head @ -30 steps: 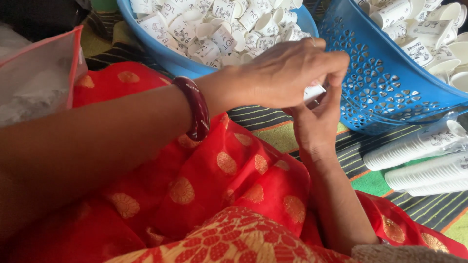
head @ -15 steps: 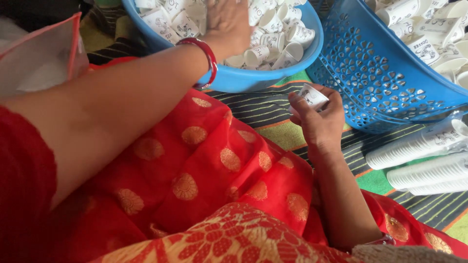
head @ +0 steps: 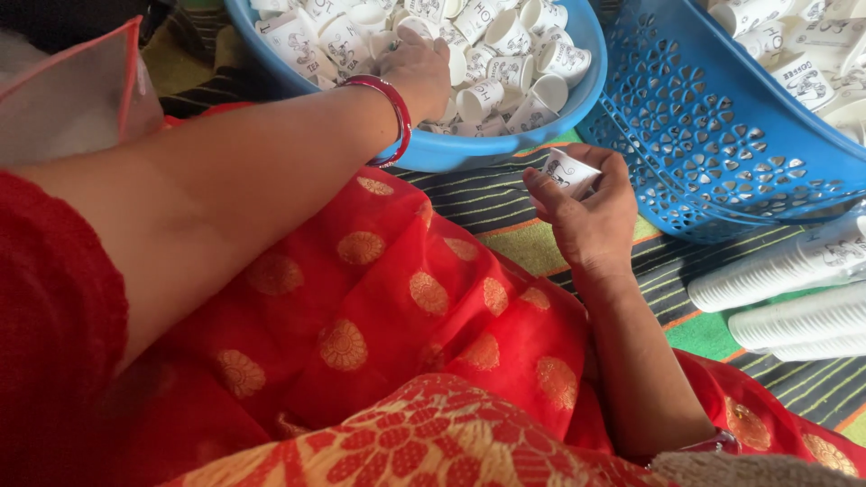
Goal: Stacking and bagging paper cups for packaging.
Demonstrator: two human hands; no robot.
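Your left hand (head: 417, 70) lay far out in the round blue tub (head: 505, 149), fingers curled down among the loose paper cups (head: 505, 63); whether it had closed on one, you could not tell. Your right hand (head: 586, 216), nearer and to the right, pinched a small cup (head: 568, 171), tilted on its side.

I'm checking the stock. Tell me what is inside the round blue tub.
The round blue tub is heaped with loose white paper cups lying every way. The left hand reaches in among them and covers some. The tub's bottom is hidden under the pile.
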